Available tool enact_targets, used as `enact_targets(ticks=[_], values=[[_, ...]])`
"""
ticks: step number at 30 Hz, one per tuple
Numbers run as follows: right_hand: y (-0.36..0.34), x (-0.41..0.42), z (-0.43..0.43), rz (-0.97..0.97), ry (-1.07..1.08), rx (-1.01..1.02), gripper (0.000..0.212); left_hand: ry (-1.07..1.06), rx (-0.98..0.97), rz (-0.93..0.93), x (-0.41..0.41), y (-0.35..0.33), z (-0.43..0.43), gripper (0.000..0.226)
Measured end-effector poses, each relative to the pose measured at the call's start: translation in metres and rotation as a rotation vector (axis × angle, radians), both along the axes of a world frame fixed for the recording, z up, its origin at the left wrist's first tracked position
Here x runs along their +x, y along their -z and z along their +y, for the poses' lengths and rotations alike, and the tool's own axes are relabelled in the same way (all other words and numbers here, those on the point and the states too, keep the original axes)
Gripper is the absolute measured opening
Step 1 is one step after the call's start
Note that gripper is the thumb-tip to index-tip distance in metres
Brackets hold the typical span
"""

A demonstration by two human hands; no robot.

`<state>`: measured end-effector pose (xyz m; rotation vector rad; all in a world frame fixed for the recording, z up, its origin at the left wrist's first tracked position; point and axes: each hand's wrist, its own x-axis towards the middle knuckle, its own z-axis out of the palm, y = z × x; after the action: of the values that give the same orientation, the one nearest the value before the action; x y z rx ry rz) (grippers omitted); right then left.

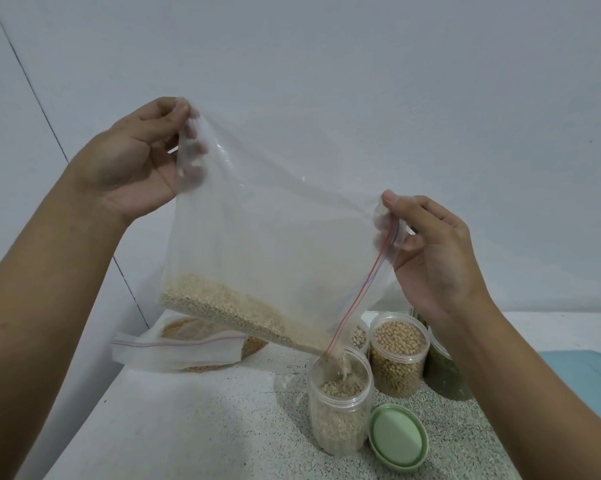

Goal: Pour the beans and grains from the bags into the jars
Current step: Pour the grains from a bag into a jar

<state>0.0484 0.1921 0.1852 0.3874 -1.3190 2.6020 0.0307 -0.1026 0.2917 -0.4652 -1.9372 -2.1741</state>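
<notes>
Grain (223,306) lies in the low side of the clear bag (275,220) and spills out of its bottom corner into the open jar (340,417) right under it. I see all this from the head camera.

The left hand (132,161) is up high. It pinches one corner of the bag between thumb and fingers. The right hand (434,258) is lower. It pinches the corner by the red and blue zip line, and its other fingers curl behind the plastic. The bag hangs tilted between both hands, above the counter (205,427).

The jar stands upright on the counter and is more than half full. A green lid (398,436) lies just beside it on the right. Behind it stand a jar of yellow beans (398,355), a dark green jar (444,372) and a small jar (359,336) that I can only see a bit of.

A second bag (188,348) lies on the counter to the left, apart from the jars, with brown grain in it. A blue thing (586,375) shows at the right edge.
</notes>
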Motion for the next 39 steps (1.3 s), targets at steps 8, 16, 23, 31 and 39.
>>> enact_targets(ticks=[8, 16, 23, 31, 39], values=[[0.0, -0.001, -0.004, -0.001, -0.011, 0.0, 0.016, 0.0, 0.014, 0.006, 0.002, 0.0, -0.002, 0.026], [0.0, -0.001, -0.005, -0.002, -0.021, -0.01, 0.016, -0.001, 0.004, 0.007, 0.004, -0.004, -0.003, 0.026], [-0.003, 0.001, -0.007, -0.001, -0.017, -0.012, 0.016, 0.004, 0.018, 0.0, 0.006, -0.007, -0.005, 0.024], [-0.005, 0.004, -0.002, -0.001, -0.002, -0.018, 0.016, 0.007, -0.001, 0.006, 0.007, -0.009, -0.001, 0.026], [-0.008, 0.011, 0.003, 0.002, 0.019, -0.016, 0.017, 0.022, 0.008, 0.008, 0.009, -0.008, 0.004, 0.021]])
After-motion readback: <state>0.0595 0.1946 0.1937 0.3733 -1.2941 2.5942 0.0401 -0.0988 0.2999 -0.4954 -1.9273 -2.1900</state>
